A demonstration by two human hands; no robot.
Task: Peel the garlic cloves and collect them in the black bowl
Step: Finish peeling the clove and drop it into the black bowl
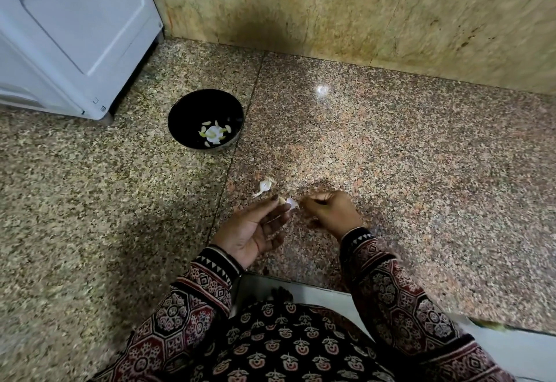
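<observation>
Patterned sleeves (391, 291) are reaching over the granite worktop (391, 156). The left hand (252, 231), palm up, is pinching 1 garlic clove (282, 201) at its fingertips. The right hand (331, 213) is curling its fingers onto the clove's loose skin. Just beyond, a peel scrap (264, 186) is lying. Farther left, the black bowl (192, 107) is holding peeled cloves (214, 134), near a white appliance (75, 35).

My left hand (255, 231) and right hand (331, 216) pinch a garlic clove (285, 202) near the worktop's (391, 156) front edge. On the way to the black bowl (192, 107), back and left, only a white garlic scrap (264, 186) lies in the path, just beyond my fingers. The white appliance (75, 35) blocks the back left corner beside the bowl. The wall (331, 5) closes the back edge. To my right the granite is open room.
</observation>
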